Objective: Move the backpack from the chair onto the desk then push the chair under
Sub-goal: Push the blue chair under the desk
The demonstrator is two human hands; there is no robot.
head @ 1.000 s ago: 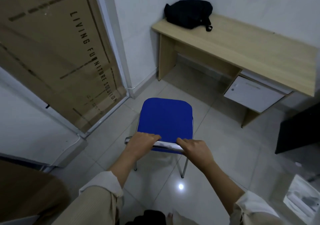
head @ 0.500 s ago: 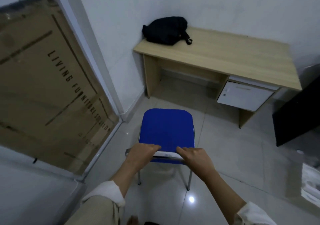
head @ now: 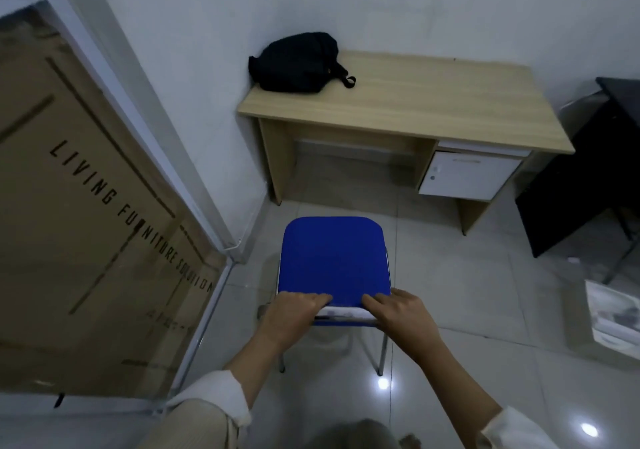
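- The chair (head: 333, 261) stands on the tiled floor (head: 467, 310) with its blue seat facing up; it is the landmark for all that follows
- The left hand (head: 294, 313) lies over the near left part of the chair's back rail, fingers curled over the top edge and pressed to it; a closed hold on the chair
- The right hand (head: 403, 317) lies over the near right part of the same rail, fingers bent over the edge toward the seat; likewise a closed hold on the chair
- The two hands are near each other but apart; a pale strip of the rail shows between them
- Both sleeves are light and rolled back from the forearms
- The desk (head: 433, 102) stands beyond the chair against the white wall; the chair is well apart from it and not under it; the open space beneath the desk's left half lies straight beyond the seat
- The backpack (head: 298, 62) is black and rests on the desk's far left corner, beyond the chair and touching the wall; one strap loops out onto the desktop to its right
- A white drawer unit (head: 467, 177) hangs under the desk's right side, beyond and right of the chair
- A large cardboard box (head: 86, 223) printed with dark lettering leans to the left of the chair
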